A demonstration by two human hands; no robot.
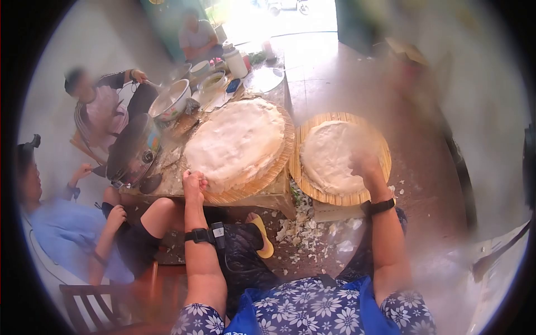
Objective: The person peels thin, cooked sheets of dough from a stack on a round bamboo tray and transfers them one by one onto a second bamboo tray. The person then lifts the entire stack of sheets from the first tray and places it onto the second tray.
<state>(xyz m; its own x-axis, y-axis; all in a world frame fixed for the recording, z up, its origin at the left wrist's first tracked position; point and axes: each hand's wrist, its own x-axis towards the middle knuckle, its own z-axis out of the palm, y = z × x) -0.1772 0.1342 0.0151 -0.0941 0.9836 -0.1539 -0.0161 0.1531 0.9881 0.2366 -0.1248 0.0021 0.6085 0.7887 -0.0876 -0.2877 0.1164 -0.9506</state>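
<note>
My left hand (194, 182) is at the near left edge of the large round, pale, dough-like sheet (237, 142). Its fingers are curled and pressed together; whatever is between them is too small to make out. This sheet lies on a round straw mat (237, 192). Over the right side of a smaller pale sheet (328, 153) is my right hand (365, 166), hazy in the picture, so its fingers do not show clearly. A second round straw mat (381, 148) bears the smaller sheet.
Behind the large mat stand an enamel basin (172, 101), bowls and a white jar (235, 63) on the table. A dark pan (133, 151) is at the left. Several people sit around, one in a blue shirt (72, 234) close by. White scraps (304, 229) litter the floor.
</note>
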